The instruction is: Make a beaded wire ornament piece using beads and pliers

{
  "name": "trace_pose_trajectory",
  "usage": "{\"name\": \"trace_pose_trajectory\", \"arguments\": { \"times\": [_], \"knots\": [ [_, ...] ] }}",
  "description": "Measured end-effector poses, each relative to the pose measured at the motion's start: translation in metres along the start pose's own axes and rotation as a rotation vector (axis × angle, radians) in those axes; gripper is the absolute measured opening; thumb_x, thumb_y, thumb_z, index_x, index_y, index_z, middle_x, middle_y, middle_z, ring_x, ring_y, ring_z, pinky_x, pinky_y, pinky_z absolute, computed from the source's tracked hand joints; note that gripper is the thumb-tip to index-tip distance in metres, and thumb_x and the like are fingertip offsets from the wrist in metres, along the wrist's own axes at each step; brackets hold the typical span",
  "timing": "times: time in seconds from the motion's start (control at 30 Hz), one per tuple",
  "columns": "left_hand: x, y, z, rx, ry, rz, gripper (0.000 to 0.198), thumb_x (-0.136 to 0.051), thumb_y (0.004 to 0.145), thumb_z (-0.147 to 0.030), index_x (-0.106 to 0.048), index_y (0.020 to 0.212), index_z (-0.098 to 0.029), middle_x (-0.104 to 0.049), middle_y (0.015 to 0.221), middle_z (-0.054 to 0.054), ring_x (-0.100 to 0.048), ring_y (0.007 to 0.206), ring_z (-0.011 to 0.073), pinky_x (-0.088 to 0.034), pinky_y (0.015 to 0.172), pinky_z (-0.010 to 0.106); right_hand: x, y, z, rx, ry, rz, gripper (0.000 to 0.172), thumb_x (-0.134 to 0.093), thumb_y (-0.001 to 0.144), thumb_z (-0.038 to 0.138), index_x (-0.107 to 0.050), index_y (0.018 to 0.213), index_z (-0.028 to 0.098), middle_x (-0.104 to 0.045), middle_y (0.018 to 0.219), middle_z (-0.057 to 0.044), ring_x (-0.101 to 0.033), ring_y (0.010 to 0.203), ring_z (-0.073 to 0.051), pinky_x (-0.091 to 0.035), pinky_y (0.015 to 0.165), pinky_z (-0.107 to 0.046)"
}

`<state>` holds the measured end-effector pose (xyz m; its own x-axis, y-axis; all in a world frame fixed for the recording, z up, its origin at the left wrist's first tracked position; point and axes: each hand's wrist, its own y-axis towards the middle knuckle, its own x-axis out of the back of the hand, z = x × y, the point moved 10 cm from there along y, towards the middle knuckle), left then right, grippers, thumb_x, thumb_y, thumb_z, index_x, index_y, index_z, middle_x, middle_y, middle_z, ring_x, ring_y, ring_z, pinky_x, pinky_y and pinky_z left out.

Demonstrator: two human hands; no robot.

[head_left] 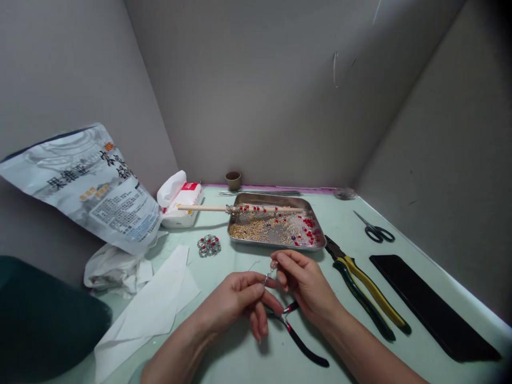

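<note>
My left hand (242, 298) pinches one end of a short twisted wire with clear beads (269, 276) between thumb and index finger. The other end sits in the closed fingertips of my right hand (304, 280). A thin loose wire tail rises near my left hand. Below both hands lie small pliers with black handles (306, 349), partly hidden by my fingers. Just beyond is a metal tray (276, 246) of gold, clear and red beads. A wooden stick (208, 208) wound with beaded wire lies across it. A coiled piece of wire with red beads (208, 246) rests left of the tray.
Large yellow-and-green pliers (370, 293), scissors (376, 230) and a black flat case (432, 309) lie at right. White paper (140, 320), a printed pouch (92, 186) and a tissue pack (182, 205) stand at left. A small brown cup (232, 181) is near the back wall.
</note>
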<state>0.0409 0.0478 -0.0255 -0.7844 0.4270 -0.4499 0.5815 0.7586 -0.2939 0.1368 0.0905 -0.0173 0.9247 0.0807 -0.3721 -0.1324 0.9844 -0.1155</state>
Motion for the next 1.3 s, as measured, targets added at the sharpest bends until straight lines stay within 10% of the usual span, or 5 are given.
{"name": "trace_pose_trajectory", "arguments": {
  "times": [0.63,1.3],
  "knots": [
    [0.001,-0.002,-0.007,-0.056,-0.004,-0.024,0.037,-0.067,0.078,-0.029,-0.061,0.11,-0.011,-0.07,0.103,0.02,-0.066,0.056,0.0162,-0.05,0.05,0.027,0.003,0.0,0.007,0.073,-0.032,-0.017,0.026,-0.07,0.077,0.041,-0.069,0.089,0.017,-0.062,0.078,-0.001,-0.046,0.052,-0.007,-0.037,0.046,-0.02],
    [-0.016,-0.004,0.002,0.009,0.041,0.125,0.013,-0.056,0.083,-0.025,-0.055,0.089,-0.014,-0.073,0.081,0.015,-0.064,0.049,0.0146,-0.046,0.049,0.024,-0.008,-0.004,-0.003,0.018,-0.1,0.07,0.027,-0.066,0.082,0.043,-0.068,0.084,0.016,-0.058,0.066,0.002,-0.043,0.047,-0.004,-0.031,0.044,-0.018]
  ]
}}
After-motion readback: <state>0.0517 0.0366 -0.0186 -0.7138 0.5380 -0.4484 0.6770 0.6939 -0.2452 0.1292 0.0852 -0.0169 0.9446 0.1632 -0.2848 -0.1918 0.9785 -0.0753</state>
